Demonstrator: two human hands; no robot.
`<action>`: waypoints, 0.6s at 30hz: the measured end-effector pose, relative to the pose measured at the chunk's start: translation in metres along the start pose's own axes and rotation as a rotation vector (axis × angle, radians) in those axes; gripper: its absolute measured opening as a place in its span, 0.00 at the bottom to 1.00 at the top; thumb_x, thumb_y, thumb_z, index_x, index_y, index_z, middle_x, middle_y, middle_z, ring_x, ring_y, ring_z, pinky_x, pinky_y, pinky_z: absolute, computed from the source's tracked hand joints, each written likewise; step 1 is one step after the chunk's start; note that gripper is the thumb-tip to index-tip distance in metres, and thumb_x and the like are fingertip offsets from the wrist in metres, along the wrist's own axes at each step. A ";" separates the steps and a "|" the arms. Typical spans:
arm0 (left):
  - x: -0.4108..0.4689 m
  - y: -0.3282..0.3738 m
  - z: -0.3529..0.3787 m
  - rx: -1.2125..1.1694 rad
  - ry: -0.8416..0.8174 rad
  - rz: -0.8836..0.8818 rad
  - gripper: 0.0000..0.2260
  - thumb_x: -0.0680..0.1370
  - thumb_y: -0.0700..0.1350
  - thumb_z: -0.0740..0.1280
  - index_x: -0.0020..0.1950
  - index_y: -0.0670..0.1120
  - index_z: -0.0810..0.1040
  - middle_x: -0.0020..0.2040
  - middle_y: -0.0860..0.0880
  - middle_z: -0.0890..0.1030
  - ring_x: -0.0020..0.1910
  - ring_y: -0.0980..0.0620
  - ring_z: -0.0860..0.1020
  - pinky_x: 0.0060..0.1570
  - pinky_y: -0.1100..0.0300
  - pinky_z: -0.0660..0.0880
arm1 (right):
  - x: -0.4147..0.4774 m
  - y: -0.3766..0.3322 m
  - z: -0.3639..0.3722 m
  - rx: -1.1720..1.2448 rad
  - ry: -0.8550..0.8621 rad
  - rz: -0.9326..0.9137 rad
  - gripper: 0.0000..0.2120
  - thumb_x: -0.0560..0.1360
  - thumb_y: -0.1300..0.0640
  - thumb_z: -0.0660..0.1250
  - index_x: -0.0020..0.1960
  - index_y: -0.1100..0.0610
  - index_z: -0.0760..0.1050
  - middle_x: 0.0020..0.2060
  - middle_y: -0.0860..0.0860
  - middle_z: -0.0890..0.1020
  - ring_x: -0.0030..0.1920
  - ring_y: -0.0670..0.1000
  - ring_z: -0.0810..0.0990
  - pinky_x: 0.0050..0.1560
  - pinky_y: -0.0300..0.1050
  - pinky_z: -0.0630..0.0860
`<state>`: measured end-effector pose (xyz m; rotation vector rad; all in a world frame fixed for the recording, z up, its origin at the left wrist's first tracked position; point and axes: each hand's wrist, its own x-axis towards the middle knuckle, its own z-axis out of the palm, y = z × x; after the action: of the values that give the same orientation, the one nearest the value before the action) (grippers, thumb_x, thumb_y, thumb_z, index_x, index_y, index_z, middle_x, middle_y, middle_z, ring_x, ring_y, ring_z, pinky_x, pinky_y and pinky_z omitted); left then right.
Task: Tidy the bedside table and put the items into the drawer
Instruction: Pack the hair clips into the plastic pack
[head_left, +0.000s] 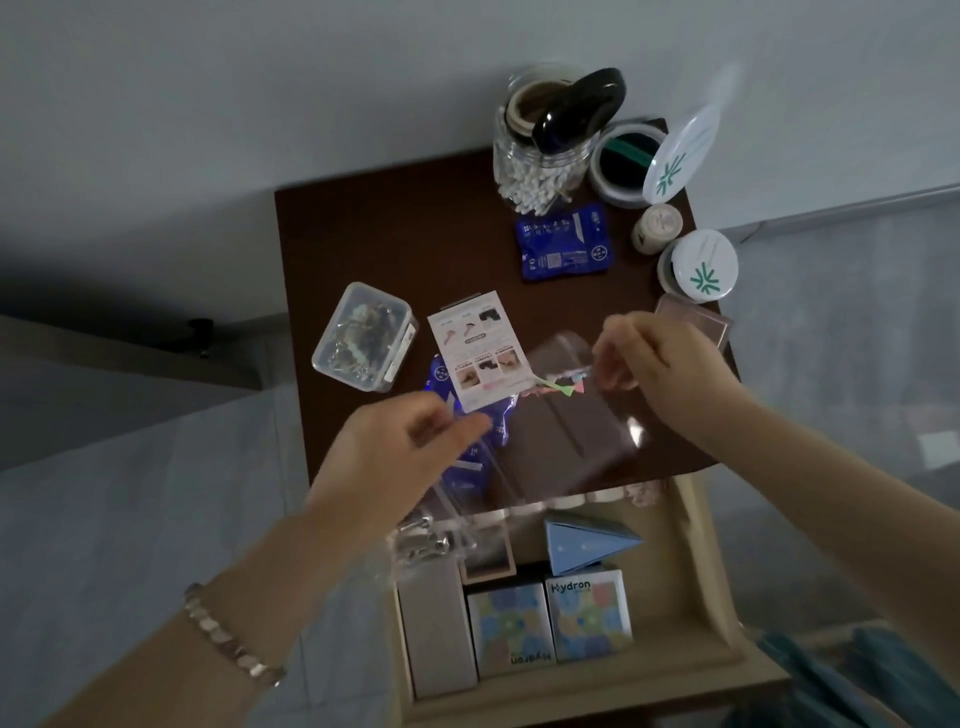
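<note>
Flagging risks: left hand (410, 441) pinches the white card (475, 351) by its lower corner only, thumb against curled fingers; right hand (660, 364) pinches one end of a small coloured strip (558, 383) of pink and green bits, too blurred to say what they are. Both are held above the front half of the desk (389, 239), over a clear divided tray (566, 426)

- corner grip on the card is weak, so a quick swing toward the drawer (709, 582) could flip it out and onto the floor
- strip hangs free from the fingertips, so loose bits may drop into the tray or off the desk edge
- tray looks to overhang the desk front above the open drawer; a forearm nudge could tip it onto the Hydron boxes (589, 613)
- drawer is already fairly packed, with free space mostly at the right side
- rest of the items sit at the back, well apart from the hands; low risk now
</note>
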<state>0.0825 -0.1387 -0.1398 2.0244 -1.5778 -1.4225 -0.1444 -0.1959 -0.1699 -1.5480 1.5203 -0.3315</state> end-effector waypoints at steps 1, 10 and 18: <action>0.000 -0.004 0.002 -0.026 0.081 -0.034 0.16 0.72 0.56 0.64 0.39 0.43 0.76 0.33 0.47 0.79 0.30 0.55 0.78 0.29 0.66 0.74 | 0.005 0.010 0.006 -0.097 0.034 0.068 0.14 0.79 0.48 0.54 0.49 0.53 0.77 0.42 0.45 0.81 0.42 0.41 0.78 0.46 0.39 0.71; 0.001 -0.026 0.006 -0.309 0.373 -0.447 0.15 0.75 0.51 0.66 0.34 0.43 0.76 0.27 0.49 0.75 0.26 0.54 0.74 0.35 0.58 0.76 | 0.025 0.035 0.053 -0.728 -0.109 0.025 0.18 0.77 0.64 0.58 0.66 0.57 0.65 0.62 0.55 0.67 0.63 0.56 0.64 0.57 0.49 0.71; 0.001 -0.020 0.010 -0.415 0.390 -0.529 0.16 0.76 0.51 0.65 0.33 0.43 0.74 0.25 0.49 0.74 0.25 0.53 0.73 0.31 0.61 0.74 | 0.020 0.045 0.057 -0.858 -0.131 -0.015 0.13 0.79 0.64 0.53 0.63 0.61 0.64 0.56 0.59 0.71 0.56 0.57 0.72 0.54 0.48 0.72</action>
<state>0.0869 -0.1273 -0.1583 2.3435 -0.5571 -1.2522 -0.1282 -0.1827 -0.2423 -2.1689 1.6348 0.4801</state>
